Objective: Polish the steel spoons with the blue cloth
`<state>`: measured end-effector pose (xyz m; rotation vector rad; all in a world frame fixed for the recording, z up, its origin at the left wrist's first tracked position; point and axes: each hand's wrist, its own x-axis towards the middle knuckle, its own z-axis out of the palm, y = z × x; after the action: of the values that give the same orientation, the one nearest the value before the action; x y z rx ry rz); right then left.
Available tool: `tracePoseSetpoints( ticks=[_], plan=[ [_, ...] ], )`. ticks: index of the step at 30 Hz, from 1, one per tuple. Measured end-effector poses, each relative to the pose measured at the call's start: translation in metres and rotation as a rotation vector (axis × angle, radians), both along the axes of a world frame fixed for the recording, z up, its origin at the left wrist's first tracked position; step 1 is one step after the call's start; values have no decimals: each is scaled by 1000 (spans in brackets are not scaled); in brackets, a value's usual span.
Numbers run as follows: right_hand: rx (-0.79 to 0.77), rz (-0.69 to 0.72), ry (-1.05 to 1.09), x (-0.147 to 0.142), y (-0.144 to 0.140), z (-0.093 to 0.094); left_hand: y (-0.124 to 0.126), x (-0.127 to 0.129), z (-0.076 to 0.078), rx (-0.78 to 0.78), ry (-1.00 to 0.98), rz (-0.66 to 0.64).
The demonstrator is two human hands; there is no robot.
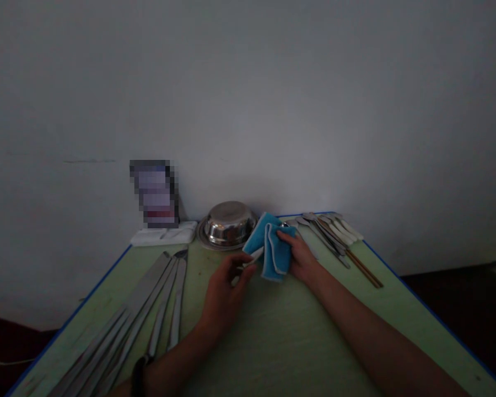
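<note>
- A blue cloth (270,246) sat above the green counter (273,331), near its far edge.
- The right hand (301,256) gripped the cloth.
- The left hand (225,289) pinched a white-handled utensil (254,255) whose other end lay inside the cloth.
- A steel bowl (228,223) stood just behind; spoons (334,231) lay to the right, knives (149,309) to the left.

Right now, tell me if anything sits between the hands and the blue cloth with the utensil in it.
Nothing visible does. The right hand already grips the folded blue cloth with pale edging, and the left hand pinches the white utensil handle poking from it. The upturned steel bowl lies behind, apart.
</note>
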<state>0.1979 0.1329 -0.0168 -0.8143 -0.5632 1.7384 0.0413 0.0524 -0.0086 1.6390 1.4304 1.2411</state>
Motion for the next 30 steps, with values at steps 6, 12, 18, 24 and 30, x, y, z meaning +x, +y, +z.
tracePoseSetpoints(
  ticks=[6,12,18,24,30],
  plan=[
    [-75,9,-13,0,1,2,2,2,-1,1,-74,0],
    [-75,3,-24,-1,2,-1,-1,2,0,2,-100,-29],
    [-41,84,-31,1,-1,-1,2,2,2,-26,-193,17],
    [62,85,-22,1,-3,-2,5,2,7,-56,-260,56],
    [97,35,-6,1,1,-8,8,1,2,-131,-184,41]
  ],
)
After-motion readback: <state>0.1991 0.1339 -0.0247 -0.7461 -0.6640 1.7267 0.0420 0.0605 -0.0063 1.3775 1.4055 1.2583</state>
